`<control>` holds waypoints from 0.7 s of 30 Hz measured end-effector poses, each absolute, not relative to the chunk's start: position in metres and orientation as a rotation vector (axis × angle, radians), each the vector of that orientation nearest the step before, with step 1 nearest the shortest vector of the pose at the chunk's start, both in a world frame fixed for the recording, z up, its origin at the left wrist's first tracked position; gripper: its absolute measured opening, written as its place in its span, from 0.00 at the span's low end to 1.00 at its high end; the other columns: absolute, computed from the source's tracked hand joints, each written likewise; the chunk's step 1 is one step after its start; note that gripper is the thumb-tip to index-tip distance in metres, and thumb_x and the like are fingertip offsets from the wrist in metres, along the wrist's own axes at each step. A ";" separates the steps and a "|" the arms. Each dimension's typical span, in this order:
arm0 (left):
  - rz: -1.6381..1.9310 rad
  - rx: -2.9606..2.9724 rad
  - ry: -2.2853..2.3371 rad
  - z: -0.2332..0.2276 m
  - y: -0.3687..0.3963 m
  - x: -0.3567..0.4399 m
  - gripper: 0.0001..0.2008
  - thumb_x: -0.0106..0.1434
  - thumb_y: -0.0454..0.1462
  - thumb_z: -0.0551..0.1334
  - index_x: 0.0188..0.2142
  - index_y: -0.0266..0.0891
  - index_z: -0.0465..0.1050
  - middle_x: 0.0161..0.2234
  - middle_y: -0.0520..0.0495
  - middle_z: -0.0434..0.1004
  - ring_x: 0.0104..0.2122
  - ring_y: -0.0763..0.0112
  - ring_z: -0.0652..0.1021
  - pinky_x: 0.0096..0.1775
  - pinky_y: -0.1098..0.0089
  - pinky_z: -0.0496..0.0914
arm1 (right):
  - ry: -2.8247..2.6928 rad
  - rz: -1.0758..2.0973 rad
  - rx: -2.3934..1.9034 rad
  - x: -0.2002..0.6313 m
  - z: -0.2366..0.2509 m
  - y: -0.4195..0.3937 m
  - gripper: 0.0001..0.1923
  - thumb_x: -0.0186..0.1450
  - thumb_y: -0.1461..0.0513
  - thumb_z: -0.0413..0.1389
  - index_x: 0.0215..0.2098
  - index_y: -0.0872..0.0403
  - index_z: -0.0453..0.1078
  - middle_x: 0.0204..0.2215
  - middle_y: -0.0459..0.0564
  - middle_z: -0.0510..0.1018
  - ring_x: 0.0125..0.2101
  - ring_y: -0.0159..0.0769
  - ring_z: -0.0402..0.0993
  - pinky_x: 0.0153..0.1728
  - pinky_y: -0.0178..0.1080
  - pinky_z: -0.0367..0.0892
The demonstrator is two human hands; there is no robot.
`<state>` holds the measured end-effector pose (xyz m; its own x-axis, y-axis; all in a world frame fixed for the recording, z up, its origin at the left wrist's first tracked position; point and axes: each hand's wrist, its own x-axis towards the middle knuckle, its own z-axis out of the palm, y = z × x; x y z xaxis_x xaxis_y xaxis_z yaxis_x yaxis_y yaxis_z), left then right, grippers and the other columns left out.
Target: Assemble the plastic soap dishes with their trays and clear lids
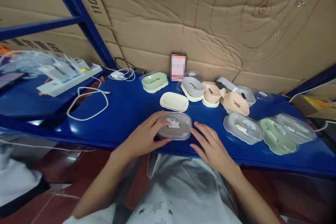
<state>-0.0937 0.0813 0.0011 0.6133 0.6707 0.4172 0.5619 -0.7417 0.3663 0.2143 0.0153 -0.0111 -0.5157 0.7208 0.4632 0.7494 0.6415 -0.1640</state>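
A grey oval box with a clear lid lies flat near the table's front edge, a round printed sticker and a small pale strip showing at its top. My left hand grips its left end, with the thumb at the front and the fingers over the lid and back. My right hand is at the box's right end, fingers apart and fingertips at or just beside the rim; firm contact cannot be made out. Just behind the box sits a cream oval tray.
A green box, a grey box and peach boxes stand farther back. Lidded boxes lie at the right. A phone leans on the cardboard. A power strip and white cable lie left.
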 end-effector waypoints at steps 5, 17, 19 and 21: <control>0.816 2.600 1.495 0.003 0.088 -0.155 0.20 0.69 0.49 0.66 0.55 0.43 0.71 0.66 0.36 0.71 0.64 0.43 0.75 0.64 0.43 0.71 | -2.371 0.070 -1.262 0.215 -0.012 0.017 0.31 0.78 0.56 0.55 0.76 0.48 0.57 0.72 0.59 0.66 0.70 0.50 0.64 0.67 0.59 0.70; 0.756 2.914 1.424 0.026 0.118 -0.128 0.20 0.76 0.39 0.56 0.65 0.43 0.68 0.69 0.37 0.69 0.69 0.44 0.71 0.69 0.42 0.63 | -2.452 -0.211 -1.283 0.222 0.027 0.080 0.25 0.79 0.57 0.53 0.71 0.54 0.67 0.66 0.60 0.74 0.65 0.53 0.71 0.63 0.57 0.69; 0.613 2.975 1.214 0.033 0.134 -0.103 0.19 0.76 0.39 0.57 0.64 0.42 0.70 0.66 0.36 0.73 0.65 0.47 0.74 0.67 0.46 0.66 | -2.402 -0.292 -1.343 0.217 0.034 0.105 0.22 0.79 0.57 0.51 0.67 0.56 0.71 0.63 0.61 0.77 0.64 0.53 0.72 0.63 0.57 0.68; 0.361 3.015 1.073 0.038 0.155 -0.083 0.17 0.75 0.37 0.60 0.60 0.40 0.73 0.59 0.35 0.79 0.59 0.49 0.79 0.62 0.50 0.71 | -2.355 -0.325 -1.390 0.210 0.035 0.124 0.21 0.79 0.58 0.50 0.65 0.56 0.73 0.62 0.61 0.78 0.62 0.53 0.73 0.63 0.56 0.67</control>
